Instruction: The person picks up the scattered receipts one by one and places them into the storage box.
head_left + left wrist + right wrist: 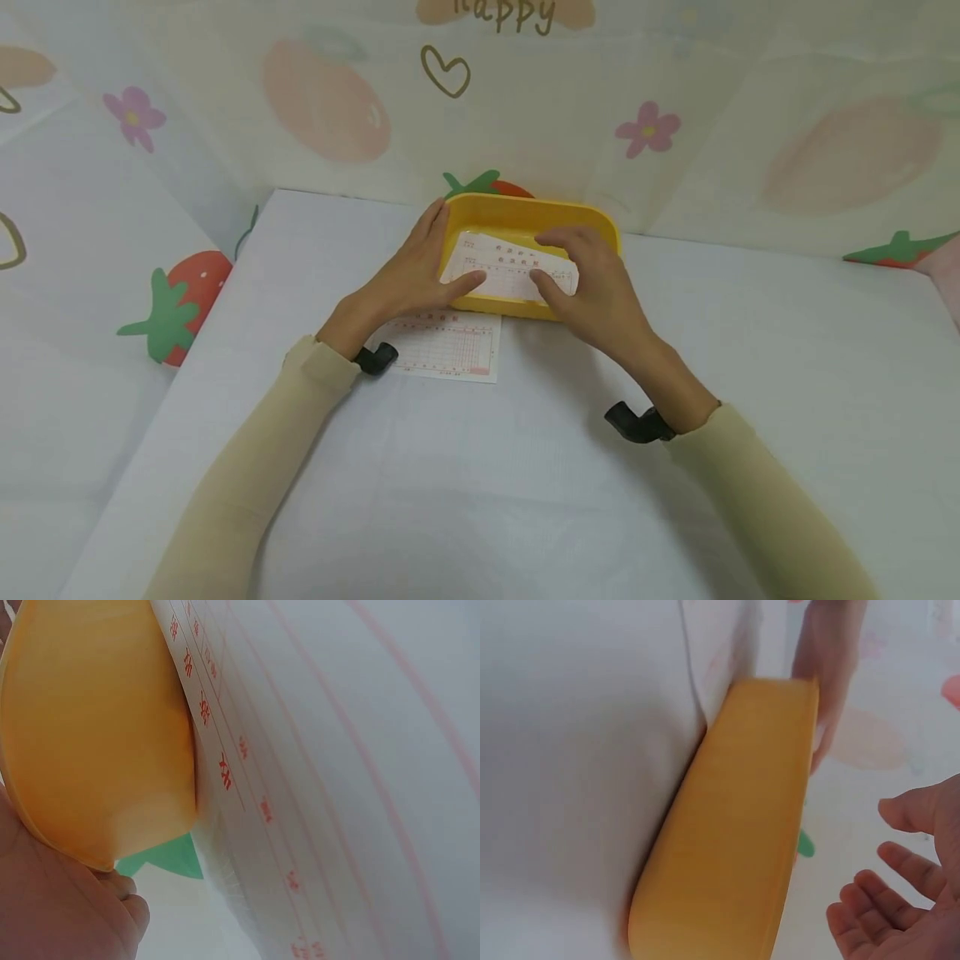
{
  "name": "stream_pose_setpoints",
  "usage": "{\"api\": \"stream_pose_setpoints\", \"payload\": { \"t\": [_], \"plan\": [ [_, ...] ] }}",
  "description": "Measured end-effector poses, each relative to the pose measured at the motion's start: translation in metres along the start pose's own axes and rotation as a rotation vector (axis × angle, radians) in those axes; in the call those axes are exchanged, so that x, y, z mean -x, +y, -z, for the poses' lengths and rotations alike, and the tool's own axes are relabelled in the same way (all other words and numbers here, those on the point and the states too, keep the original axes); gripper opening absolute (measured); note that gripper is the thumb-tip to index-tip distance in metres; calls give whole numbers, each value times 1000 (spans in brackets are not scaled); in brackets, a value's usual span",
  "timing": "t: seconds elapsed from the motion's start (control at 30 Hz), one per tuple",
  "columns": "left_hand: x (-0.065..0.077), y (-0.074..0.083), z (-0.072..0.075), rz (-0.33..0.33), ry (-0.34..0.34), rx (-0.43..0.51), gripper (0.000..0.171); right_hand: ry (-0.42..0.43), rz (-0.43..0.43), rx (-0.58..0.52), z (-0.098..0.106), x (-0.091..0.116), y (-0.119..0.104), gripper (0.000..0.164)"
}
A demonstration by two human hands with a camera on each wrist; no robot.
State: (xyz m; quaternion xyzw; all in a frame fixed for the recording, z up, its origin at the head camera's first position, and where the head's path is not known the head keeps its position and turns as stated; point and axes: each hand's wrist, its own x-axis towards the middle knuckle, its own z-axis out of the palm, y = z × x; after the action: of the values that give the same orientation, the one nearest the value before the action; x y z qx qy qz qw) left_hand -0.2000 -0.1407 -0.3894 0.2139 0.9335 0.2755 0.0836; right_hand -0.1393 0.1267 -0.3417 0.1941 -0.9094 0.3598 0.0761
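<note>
A yellow plastic tray [538, 217] with raised walls stands near the back of the table, with printed paper slips [504, 282] lying loosely stacked in it. My left hand [408, 271] holds the tray's left end, fingers along the outer wall and thumb reaching over the slips. The left wrist view shows its bent fingers [124, 907] against the tray's corner. Over the tray's right part hovers my right hand [600, 292], its thumb and fingers apart and nothing visible between them. Another printed slip [453, 354] lies on the table before the tray, partly under my left wrist.
A white cloth covers the table [480, 492]. Close behind the tray hangs a pale curtain [540, 108] printed with strawberries, flowers and lettering. Black wrist devices [636, 422] sit on both wrists, below light sleeves.
</note>
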Motion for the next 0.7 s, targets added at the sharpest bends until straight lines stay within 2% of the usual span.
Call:
{"api": "stream_pose_setpoints", "payload": {
  "t": [0.17, 0.37, 0.5, 0.7],
  "plan": [
    [0, 1, 0, 3, -1, -6, 119, 45, 42, -53, -8, 14, -10, 38],
    [0, 0, 0, -2, 5, -10, 120, 34, 76, -108, -21, 29, -22, 29],
    [0, 1, 1, -6, 9, -4, 120, -17, 99, -134, -33, 38, -28, 27],
    [0, 1, 0, -3, 2, -18, 120, -130, 45, -103, -53, 48, -29, 33]
  ]
}}
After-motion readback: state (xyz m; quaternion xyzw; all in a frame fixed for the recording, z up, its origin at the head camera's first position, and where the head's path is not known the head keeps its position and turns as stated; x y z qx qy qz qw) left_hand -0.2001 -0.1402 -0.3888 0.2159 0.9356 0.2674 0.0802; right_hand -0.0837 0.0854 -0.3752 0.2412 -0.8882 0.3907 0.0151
